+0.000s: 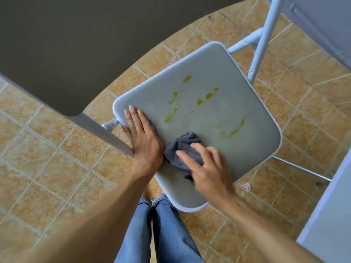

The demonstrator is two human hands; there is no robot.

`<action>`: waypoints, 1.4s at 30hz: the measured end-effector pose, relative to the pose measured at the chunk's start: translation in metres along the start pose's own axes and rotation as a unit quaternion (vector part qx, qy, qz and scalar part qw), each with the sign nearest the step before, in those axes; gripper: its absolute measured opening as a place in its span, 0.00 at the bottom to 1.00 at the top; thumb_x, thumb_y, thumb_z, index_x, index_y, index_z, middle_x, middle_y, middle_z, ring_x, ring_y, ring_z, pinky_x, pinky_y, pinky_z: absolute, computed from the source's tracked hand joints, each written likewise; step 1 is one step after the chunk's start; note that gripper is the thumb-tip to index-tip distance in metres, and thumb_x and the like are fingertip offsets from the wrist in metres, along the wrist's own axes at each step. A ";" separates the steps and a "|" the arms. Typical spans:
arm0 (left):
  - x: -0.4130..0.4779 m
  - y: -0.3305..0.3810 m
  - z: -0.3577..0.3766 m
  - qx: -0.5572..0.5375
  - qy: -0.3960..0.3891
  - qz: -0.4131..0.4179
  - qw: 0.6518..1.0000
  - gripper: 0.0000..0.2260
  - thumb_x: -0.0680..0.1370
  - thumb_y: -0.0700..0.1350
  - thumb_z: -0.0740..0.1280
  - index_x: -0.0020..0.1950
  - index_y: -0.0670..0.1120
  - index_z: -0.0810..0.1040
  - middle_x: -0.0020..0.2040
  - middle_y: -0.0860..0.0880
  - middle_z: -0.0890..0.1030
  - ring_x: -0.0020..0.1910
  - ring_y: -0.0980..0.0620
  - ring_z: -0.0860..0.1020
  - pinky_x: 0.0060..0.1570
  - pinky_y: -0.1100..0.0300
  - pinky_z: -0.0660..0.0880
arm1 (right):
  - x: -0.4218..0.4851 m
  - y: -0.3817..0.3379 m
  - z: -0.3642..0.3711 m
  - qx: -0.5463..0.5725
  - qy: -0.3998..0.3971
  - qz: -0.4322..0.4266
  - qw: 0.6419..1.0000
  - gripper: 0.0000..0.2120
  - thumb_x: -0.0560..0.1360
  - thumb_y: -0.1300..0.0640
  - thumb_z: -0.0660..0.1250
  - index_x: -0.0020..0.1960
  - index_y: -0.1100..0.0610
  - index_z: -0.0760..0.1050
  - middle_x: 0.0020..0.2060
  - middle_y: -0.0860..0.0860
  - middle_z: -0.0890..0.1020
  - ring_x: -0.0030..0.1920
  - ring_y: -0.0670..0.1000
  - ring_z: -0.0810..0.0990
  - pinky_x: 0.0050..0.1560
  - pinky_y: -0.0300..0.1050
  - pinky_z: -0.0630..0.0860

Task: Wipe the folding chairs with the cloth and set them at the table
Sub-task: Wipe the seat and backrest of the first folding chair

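A white folding chair stands unfolded below me, its grey seat streaked with several yellow-green smears. My left hand lies flat on the seat's left edge, fingers spread, next to the backrest. My right hand presses a crumpled dark grey cloth onto the near left part of the seat, below the smears. The right hand looks motion-blurred. The chair's dark backrest fills the upper left of the view.
Orange-tan floor tiles surround the chair. The chair's white frame legs rise at the upper right, near a grey surface. A white edge stands at the lower right. My legs in blue jeans are below the seat.
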State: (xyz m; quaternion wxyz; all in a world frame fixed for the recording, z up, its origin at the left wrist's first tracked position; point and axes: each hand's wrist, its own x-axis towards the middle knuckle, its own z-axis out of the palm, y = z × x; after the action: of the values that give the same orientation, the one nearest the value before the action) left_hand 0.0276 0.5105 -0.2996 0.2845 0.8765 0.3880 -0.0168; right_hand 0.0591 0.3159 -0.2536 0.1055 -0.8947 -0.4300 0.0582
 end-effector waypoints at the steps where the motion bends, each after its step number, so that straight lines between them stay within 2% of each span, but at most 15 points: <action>1: 0.000 -0.001 0.002 -0.004 0.009 -0.007 1.000 0.24 0.84 0.41 0.44 0.79 0.36 0.43 0.80 0.39 0.42 0.79 0.42 0.39 0.77 0.42 0.38 | 0.007 0.024 -0.005 -0.012 0.002 -0.020 1.000 0.26 0.73 0.59 0.66 0.70 0.46 0.77 0.67 0.56 0.77 0.53 0.61 0.75 0.51 0.55 0.74; 5: -0.002 0.001 0.007 0.002 0.039 -0.011 0.999 0.24 0.83 0.38 0.47 0.79 0.36 0.46 0.81 0.40 0.44 0.80 0.43 0.40 0.77 0.44 0.39 | 0.043 0.092 -0.014 -0.059 0.047 0.109 0.991 0.27 0.74 0.57 0.65 0.72 0.48 0.75 0.66 0.59 0.76 0.52 0.65 0.75 0.54 0.57 0.72; 8: -0.002 0.002 0.009 0.015 0.053 -0.022 0.998 0.26 0.82 0.38 0.50 0.79 0.37 0.47 0.81 0.41 0.46 0.80 0.44 0.41 0.78 0.44 0.40 | 0.064 0.067 -0.004 -0.022 0.108 0.236 0.965 0.27 0.73 0.55 0.67 0.72 0.51 0.75 0.64 0.61 0.76 0.53 0.67 0.75 0.57 0.57 0.69; 9: -0.002 0.002 0.010 0.021 0.055 -0.025 0.998 0.26 0.82 0.38 0.51 0.79 0.37 0.47 0.81 0.41 0.46 0.80 0.44 0.41 0.78 0.44 0.40 | 0.069 0.046 0.000 -0.001 0.103 0.219 0.970 0.27 0.72 0.55 0.67 0.72 0.51 0.75 0.64 0.61 0.76 0.53 0.66 0.75 0.57 0.56 0.70; 12: -0.001 0.000 0.012 0.046 0.050 -0.018 0.998 0.29 0.82 0.43 0.55 0.79 0.37 0.46 0.81 0.41 0.44 0.80 0.45 0.39 0.77 0.44 0.39 | 0.079 -0.006 0.013 0.013 0.015 0.013 1.000 0.28 0.72 0.55 0.62 0.72 0.45 0.75 0.67 0.56 0.76 0.55 0.62 0.73 0.55 0.54 0.72; 15: -0.002 -0.001 0.012 0.053 0.056 -0.018 0.997 0.29 0.80 0.42 0.55 0.79 0.37 0.48 0.81 0.41 0.46 0.80 0.45 0.41 0.77 0.43 0.42 | 0.107 0.021 0.005 -0.037 -0.015 -0.079 0.996 0.31 0.70 0.53 0.61 0.73 0.41 0.73 0.70 0.52 0.75 0.57 0.58 0.71 0.51 0.52 0.69; 17: -0.001 0.002 0.012 0.056 0.063 -0.018 0.996 0.29 0.80 0.39 0.55 0.79 0.37 0.49 0.81 0.41 0.47 0.80 0.45 0.42 0.77 0.42 0.43 | 0.124 0.053 0.002 -0.080 -0.001 -0.051 0.996 0.31 0.69 0.52 0.62 0.72 0.40 0.73 0.69 0.51 0.75 0.56 0.59 0.71 0.51 0.52 0.69; 22: 0.002 0.005 0.010 0.048 0.063 -0.022 0.997 0.28 0.80 0.38 0.54 0.79 0.37 0.48 0.81 0.42 0.46 0.80 0.46 0.41 0.77 0.43 0.42 | 0.165 0.061 -0.002 -0.023 0.097 0.223 0.970 0.28 0.71 0.56 0.68 0.70 0.44 0.76 0.63 0.55 0.77 0.54 0.63 0.73 0.53 0.56 0.70; 27: -0.003 -0.002 0.011 0.095 0.031 -0.005 0.995 0.32 0.79 0.47 0.60 0.79 0.39 0.51 0.79 0.38 0.56 0.80 0.43 0.44 0.77 0.41 0.43 | 0.144 -0.035 0.023 0.021 0.011 -0.060 0.998 0.25 0.75 0.53 0.63 0.72 0.43 0.74 0.66 0.55 0.76 0.54 0.61 0.74 0.50 0.53 0.71; 30: 0.000 0.000 0.011 0.078 0.039 -0.018 0.996 0.29 0.79 0.44 0.55 0.79 0.38 0.51 0.80 0.39 0.54 0.80 0.44 0.43 0.77 0.41 0.44 | 0.167 -0.003 0.024 -0.003 -0.004 -0.100 0.995 0.31 0.70 0.54 0.70 0.73 0.41 0.72 0.68 0.54 0.75 0.56 0.60 0.72 0.49 0.52 0.70; 32: 0.000 0.002 0.012 0.070 0.055 -0.023 0.996 0.29 0.79 0.41 0.54 0.79 0.37 0.50 0.81 0.40 0.49 0.80 0.45 0.42 0.77 0.41 0.44 | 0.184 0.037 0.018 -0.052 0.016 -0.060 0.997 0.34 0.68 0.56 0.70 0.73 0.42 0.72 0.67 0.55 0.76 0.56 0.61 0.72 0.50 0.52 0.69; 34: -0.001 0.002 0.012 0.068 0.057 -0.018 0.996 0.29 0.80 0.39 0.55 0.79 0.37 0.50 0.81 0.41 0.47 0.80 0.44 0.42 0.77 0.41 0.45 | 0.199 0.075 0.007 -0.057 0.058 0.084 0.993 0.32 0.71 0.56 0.68 0.74 0.42 0.71 0.67 0.57 0.74 0.58 0.63 0.72 0.55 0.54 0.68; 37: -0.001 0.003 0.009 0.059 0.048 -0.022 0.997 0.30 0.79 0.39 0.56 0.79 0.37 0.49 0.81 0.41 0.46 0.80 0.45 0.41 0.77 0.40 0.45 | 0.220 0.088 0.001 0.026 0.085 0.299 0.950 0.27 0.78 0.53 0.66 0.76 0.45 0.69 0.67 0.58 0.73 0.65 0.65 0.68 0.68 0.53 0.61; 40: 0.000 0.003 0.009 0.055 0.044 -0.031 0.997 0.30 0.79 0.40 0.56 0.79 0.37 0.50 0.81 0.41 0.46 0.80 0.44 0.42 0.77 0.40 0.45 | 0.233 0.047 0.002 0.073 0.081 0.212 0.971 0.25 0.77 0.42 0.63 0.73 0.43 0.73 0.65 0.56 0.76 0.63 0.63 0.71 0.66 0.54 0.66; 42: 0.000 0.003 0.010 0.055 0.044 -0.031 0.997 0.30 0.79 0.40 0.56 0.79 0.37 0.50 0.81 0.41 0.47 0.80 0.44 0.42 0.77 0.40 0.46 | 0.234 0.016 0.015 0.057 0.030 0.157 0.986 0.25 0.76 0.36 0.61 0.72 0.37 0.72 0.75 0.51 0.68 0.72 0.62 0.65 0.69 0.59 0.63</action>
State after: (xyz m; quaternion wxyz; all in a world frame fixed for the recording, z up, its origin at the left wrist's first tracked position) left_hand 0.0312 0.5037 -0.3062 0.2180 0.8783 0.4255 -0.0086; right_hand 0.2141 0.4916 -0.2755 0.1587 -0.9449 -0.2772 0.0714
